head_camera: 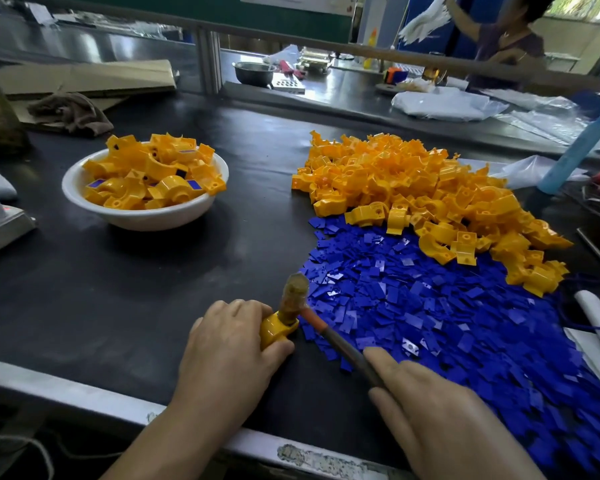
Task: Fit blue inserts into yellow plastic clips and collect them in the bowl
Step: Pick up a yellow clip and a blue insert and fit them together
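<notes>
left hand (pixel 229 344) at 6 o'clock, near the front edge of the desk (pixel 153 289); grip curled round 1 yellow clip (pixel 274 329), thumb below and fingers over its far side, clip pressed down on the black desk surface.

right hand (pixel 440 420) at 5 o'clock; grip wrapped round the dark handle of a mallet (pixel 293 296), 1 finger laid straight along the shaft. handle slanting up towards 11 o'clock, orange collar just under the head; amber cylindrical head upright, lower face touching the top of the yellow clip.

blue inserts (pixel 430 306) in a wide flat heap from the centre to 4 o'clock, near edge just beside the mallet head and passing under the handle.

loose clips (pixel 413 188) heaped at 2 o'clock, lower edge of the heap overlapping the blue inserts.

white bowl (pixel 73 195) at 10 o'clock, well apart from both heaps; piled above the rim with finished clips (pixel 153 174), blue faces showing on several.

brown cloth (pixel 70 112) and flattened cardboard (pixel 84 77) beyond the bowl, at 10 to 11 o'clock. metal bowl (pixel 253 72) at 12 o'clock on the neighbouring bench, behind a rail. clear plastic bags (pixel 444 103) at 1 o'clock. second person (pixel 506 39) at 1 o'clock, arm raised.
</notes>
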Demonstrator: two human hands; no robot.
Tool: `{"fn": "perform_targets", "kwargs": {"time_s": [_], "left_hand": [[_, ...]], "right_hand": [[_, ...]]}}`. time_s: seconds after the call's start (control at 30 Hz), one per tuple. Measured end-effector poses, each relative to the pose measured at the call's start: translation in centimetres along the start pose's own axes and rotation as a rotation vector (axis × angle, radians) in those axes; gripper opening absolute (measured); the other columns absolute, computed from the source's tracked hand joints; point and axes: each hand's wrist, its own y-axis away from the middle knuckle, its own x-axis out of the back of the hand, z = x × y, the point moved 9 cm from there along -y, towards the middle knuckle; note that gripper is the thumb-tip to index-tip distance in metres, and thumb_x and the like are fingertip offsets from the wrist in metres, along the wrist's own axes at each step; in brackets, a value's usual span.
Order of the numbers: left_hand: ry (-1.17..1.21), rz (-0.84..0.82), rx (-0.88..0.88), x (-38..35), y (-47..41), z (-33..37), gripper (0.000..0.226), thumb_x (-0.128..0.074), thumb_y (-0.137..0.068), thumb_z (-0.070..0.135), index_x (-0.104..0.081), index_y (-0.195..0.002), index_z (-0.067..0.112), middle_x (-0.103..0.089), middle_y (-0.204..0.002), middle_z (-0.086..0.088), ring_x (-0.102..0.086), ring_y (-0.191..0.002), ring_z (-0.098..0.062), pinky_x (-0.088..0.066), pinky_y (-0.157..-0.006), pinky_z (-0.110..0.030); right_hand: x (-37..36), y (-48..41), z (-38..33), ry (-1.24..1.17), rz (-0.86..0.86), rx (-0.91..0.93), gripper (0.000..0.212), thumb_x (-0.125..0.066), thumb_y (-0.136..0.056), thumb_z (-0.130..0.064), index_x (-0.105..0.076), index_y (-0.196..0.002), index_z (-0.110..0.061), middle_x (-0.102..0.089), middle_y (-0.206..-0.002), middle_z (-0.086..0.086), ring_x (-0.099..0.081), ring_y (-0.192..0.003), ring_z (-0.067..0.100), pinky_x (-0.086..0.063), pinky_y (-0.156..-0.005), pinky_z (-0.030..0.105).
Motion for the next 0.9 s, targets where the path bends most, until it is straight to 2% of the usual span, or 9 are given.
{"fn": "perform_targets", "kwargs": {"time_s": [0.1, 0.2, 0.3, 0.4, 0.53, 0.63, 0.73, 0.8, 0.9], "left_hand": [[-0.003, 0.012, -0.011, 0.0, 0.0, 0.0, 0.038, -0.061, -0.074, 0.060, -0.058, -0.102, 0.035, -0.059, -0.095, 0.016, -0.047, -0.095, -0.012, -0.040, -0.083, -0.030], [-0.009, 0.019, -0.007, 0.0, 0.0, -0.1, 0.039, -0.062, -0.074, 0.059, -0.059, -0.103, 0.034, -0.059, -0.096, 0.015, -0.047, -0.095, -0.012, -0.040, -0.083, -0.031], [0.000, -0.001, 0.002, -0.1, 0.0, -0.1, 0.040, -0.060, -0.074, 0.061, -0.058, -0.105, 0.035, -0.058, -0.098, 0.016, -0.046, -0.098, -0.011, -0.040, -0.085, -0.030], [-0.006, 0.001, -0.007, -0.1, 0.0, 0.0, 0.040, -0.060, -0.074, 0.060, -0.057, -0.105, 0.035, -0.059, -0.099, 0.016, -0.047, -0.098, -0.011, -0.040, -0.087, -0.031], [-0.025, 0.017, -0.044, 0.2, 0.1, 0.2, 0.041, -0.060, -0.076, 0.057, -0.058, -0.111, 0.036, -0.060, -0.097, 0.015, -0.049, -0.095, -0.014, -0.043, -0.085, -0.032], [-0.152, -0.001, -0.168, -0.3, 0.3, 1.4, 0.045, -0.070, -0.074, 0.046, -0.066, -0.115, 0.028, -0.063, -0.084, 0.006, -0.057, -0.079, -0.023, -0.050, -0.069, -0.039], [-0.303, 0.011, -0.281, -0.2, 0.0, 2.6, 0.035, -0.064, -0.069, 0.045, -0.074, -0.096, 0.025, -0.061, -0.068, 0.003, -0.059, -0.062, -0.024, -0.049, -0.053, -0.037], [-0.377, -0.017, -0.293, 0.1, -0.6, 3.1, 0.034, -0.056, -0.070, 0.049, -0.074, -0.091, 0.028, -0.063, -0.066, 0.004, -0.061, -0.062, -0.021, -0.047, -0.054, -0.035], [-0.330, 0.039, -0.233, 1.9, -2.2, 2.7, 0.048, -0.035, -0.081, 0.057, -0.067, -0.108, 0.032, -0.069, -0.087, 0.006, -0.063, -0.085, -0.017, -0.046, -0.071, -0.035]], "right_hand": [[0.9, -0.1, 0.0, -0.037, 0.015, 0.016, 0.050, -0.033, -0.094, -0.053, -0.016, -0.140, -0.051, -0.050, -0.117, -0.019, -0.054, -0.107, 0.007, -0.045, -0.093, 0.026], [1.1, 0.1, -0.8, -0.061, 0.100, 0.081, 0.052, -0.037, -0.091, -0.052, -0.029, -0.141, -0.046, -0.059, -0.105, -0.011, -0.063, -0.090, 0.013, -0.054, -0.079, 0.033], [-0.4, 0.3, 0.1, -0.029, -0.012, -0.023, 0.050, -0.029, -0.096, -0.054, -0.006, -0.140, -0.052, -0.045, -0.124, -0.019, -0.052, -0.111, 0.005, -0.044, -0.091, 0.020], [0.2, 0.1, 1.4, -0.063, -0.031, -0.070, 0.049, -0.037, -0.094, -0.054, -0.015, -0.137, -0.056, -0.041, -0.128, -0.034, -0.046, -0.120, -0.001, -0.040, -0.095, 0.013], [1.9, 1.0, 2.6, -0.137, 0.064, -0.190, 0.045, -0.055, -0.087, -0.049, -0.028, -0.118, -0.067, -0.036, -0.099, -0.049, -0.048, -0.090, -0.016, -0.036, -0.074, -0.003], [3.1, 1.7, 5.1, -0.123, 0.172, -0.271, 0.050, -0.063, -0.084, -0.037, -0.033, -0.112, -0.066, -0.045, -0.090, -0.042, -0.049, -0.078, -0.016, -0.037, -0.063, 0.004], [4.3, 1.9, 7.8, -0.043, 0.253, -0.311, 0.047, -0.068, -0.081, -0.022, -0.053, -0.115, -0.051, -0.057, -0.085, -0.028, -0.057, -0.071, -0.003, -0.042, -0.060, 0.017], [4.8, 1.6, 9.8, 0.067, 0.286, -0.344, 0.048, -0.072, -0.076, -0.015, -0.060, -0.117, -0.037, -0.059, -0.081, -0.019, -0.058, -0.067, 0.005, -0.047, -0.056, 0.028], [4.3, 0.3, 13.1, 0.191, 0.253, -0.373, 0.049, -0.075, -0.073, -0.012, -0.060, -0.117, -0.025, -0.055, -0.075, -0.010, -0.056, -0.065, 0.013, -0.050, -0.055, 0.037]]}}
